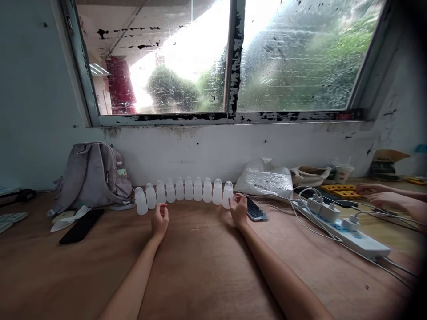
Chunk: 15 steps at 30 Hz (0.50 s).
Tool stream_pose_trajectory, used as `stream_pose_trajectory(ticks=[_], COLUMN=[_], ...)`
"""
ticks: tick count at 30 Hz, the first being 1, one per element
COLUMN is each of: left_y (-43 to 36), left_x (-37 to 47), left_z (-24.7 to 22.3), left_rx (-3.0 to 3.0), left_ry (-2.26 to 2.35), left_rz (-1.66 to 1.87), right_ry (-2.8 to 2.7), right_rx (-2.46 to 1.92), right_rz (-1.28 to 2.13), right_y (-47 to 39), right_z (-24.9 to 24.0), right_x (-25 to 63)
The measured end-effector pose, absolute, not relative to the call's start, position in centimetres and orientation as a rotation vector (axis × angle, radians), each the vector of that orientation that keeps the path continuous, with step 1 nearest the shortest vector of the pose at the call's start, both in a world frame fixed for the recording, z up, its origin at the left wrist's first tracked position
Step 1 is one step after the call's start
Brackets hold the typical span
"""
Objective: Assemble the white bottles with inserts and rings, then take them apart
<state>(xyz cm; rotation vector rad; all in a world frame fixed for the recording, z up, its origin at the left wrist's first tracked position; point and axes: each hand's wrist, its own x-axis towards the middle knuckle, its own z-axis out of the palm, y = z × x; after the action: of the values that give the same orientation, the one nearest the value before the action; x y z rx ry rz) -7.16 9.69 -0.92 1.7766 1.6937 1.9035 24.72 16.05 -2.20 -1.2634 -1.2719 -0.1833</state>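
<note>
Several small frosted white bottles [189, 189] with clear caps stand upright in a curved row on the wooden table [200, 258]. My left hand [160, 221] is just in front of the row's left part, fingers loosely curled, with nothing visible in it. The leftmost bottle [141, 202] stands a little nearer to me, left of that hand. At the other end, my right hand [239, 210] is beside the rightmost bottle [227, 194], its fingers bent and slightly apart. Whether it touches that bottle I cannot tell. Behind it lies a phone [255, 210].
A grey backpack [91, 178] and a black phone-like slab [82, 226] are on the left. A silver pouch [265, 180] rests against the wall. A power strip [353, 238] with chargers and cables stretches along the right, where another person's hands [387, 195] are near yellow pieces [338, 191].
</note>
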Motion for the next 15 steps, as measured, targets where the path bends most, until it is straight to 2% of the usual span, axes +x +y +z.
stream_pose_trajectory(ticks=[6,15], left_y=[11.8,14.1], left_x=[-11.6,-16.2], left_z=[-1.7,-3.6], left_rx=[1.16,1.261], left_ry=[2.032,2.058], left_rz=[2.2,1.982], right_ry=[-1.453,-1.831], right_rx=[-1.144,-1.018], right_rz=[-0.193,-0.104], right_y=[14.5,12.2], right_z=[-1.8,-1.4], right_x=[22.5,18.5])
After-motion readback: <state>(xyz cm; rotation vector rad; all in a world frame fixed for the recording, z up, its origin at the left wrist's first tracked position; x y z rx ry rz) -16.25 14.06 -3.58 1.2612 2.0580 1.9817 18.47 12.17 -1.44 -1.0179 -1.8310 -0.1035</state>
